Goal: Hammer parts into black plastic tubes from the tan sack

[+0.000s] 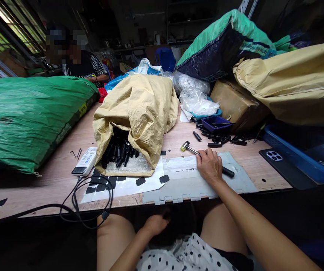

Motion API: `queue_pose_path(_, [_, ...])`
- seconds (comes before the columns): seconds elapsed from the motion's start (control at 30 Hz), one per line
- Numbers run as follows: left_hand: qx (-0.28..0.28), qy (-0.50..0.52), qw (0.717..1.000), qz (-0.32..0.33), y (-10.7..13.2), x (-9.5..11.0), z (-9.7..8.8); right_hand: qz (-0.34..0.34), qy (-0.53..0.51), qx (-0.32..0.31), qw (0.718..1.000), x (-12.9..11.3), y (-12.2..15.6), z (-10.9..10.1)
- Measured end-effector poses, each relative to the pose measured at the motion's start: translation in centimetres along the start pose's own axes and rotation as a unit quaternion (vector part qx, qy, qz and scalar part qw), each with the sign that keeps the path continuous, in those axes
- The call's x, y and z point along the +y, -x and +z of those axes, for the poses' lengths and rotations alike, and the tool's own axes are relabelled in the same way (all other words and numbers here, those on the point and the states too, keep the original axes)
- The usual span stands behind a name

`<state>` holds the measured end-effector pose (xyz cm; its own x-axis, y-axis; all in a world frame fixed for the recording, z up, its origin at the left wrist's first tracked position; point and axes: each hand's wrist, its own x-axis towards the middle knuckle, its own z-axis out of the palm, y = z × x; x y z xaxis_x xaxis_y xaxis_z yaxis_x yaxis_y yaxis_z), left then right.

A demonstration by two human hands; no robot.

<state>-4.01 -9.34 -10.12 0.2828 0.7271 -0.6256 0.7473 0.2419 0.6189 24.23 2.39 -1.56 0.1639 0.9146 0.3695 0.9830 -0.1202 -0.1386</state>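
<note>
My right hand (209, 165) is closed over the shaft of a small hammer (191, 149), which lies across a grey sheet (235, 184) on the table. The hammer's yellow-faced head points away to the left, and its black grip sticks out to the right of the hand. My left hand (156, 224) is low between the knees, below the table edge, with its fingers curled; a dark spot shows at the fingertips, too dim to name. A tan sack (142, 109) lies with its mouth facing me, and several black handle-like parts (120, 152) show inside.
Loose black parts (215, 145) lie around a purple tray (216, 123). A phone (280, 165) and blue bin (305, 150) stand right. A white power bank (85, 162) with a cable is left. Large sacks (32, 116) flank the table; a person (85, 64) sits beyond.
</note>
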Motion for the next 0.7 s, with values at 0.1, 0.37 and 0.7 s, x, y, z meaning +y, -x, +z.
queue_pose_path(0.1, [-0.177,-0.028,0.979,0.095,3.9,3.0,-3.9,-0.001,0.003,0.006,1.000,0.0,0.1,0.3])
queue_pose_path(0.37, [0.333,0.093,0.932,0.108,4.2,7.4,-18.8,-0.005,0.006,0.015,1.000,0.2,0.1,0.6])
queue_pose_path(0.7, [0.482,-0.121,0.847,-0.188,-1.2,7.2,-19.8,0.003,0.001,0.001,1.000,0.0,0.0,0.3])
